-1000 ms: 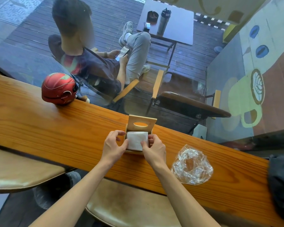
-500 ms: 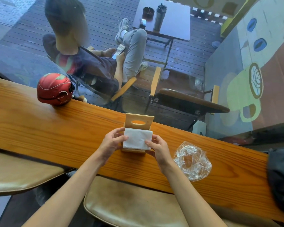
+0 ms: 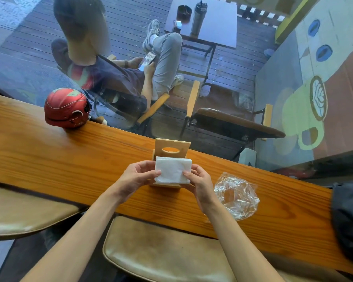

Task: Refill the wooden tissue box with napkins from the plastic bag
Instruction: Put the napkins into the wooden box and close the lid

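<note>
A stack of white napkins is held between both my hands over the wooden tissue box, whose lid with an oval slot stands tilted up behind the stack. My left hand grips the stack's left edge, thumb on top. My right hand grips its right edge. The box's base shows as a wooden strip under the napkins; its inside is hidden. The crumpled clear plastic bag lies on the counter to the right of my right hand and looks empty.
The long wooden counter runs along a glass window. A red helmet sits at its far edge on the left. A dark bag lies at the right end. Padded stools stand below. A seated person is outside the glass.
The napkin stack has been lifted and tipped so that its broad face now shows above the box. Both hands shifted to its side edges.
</note>
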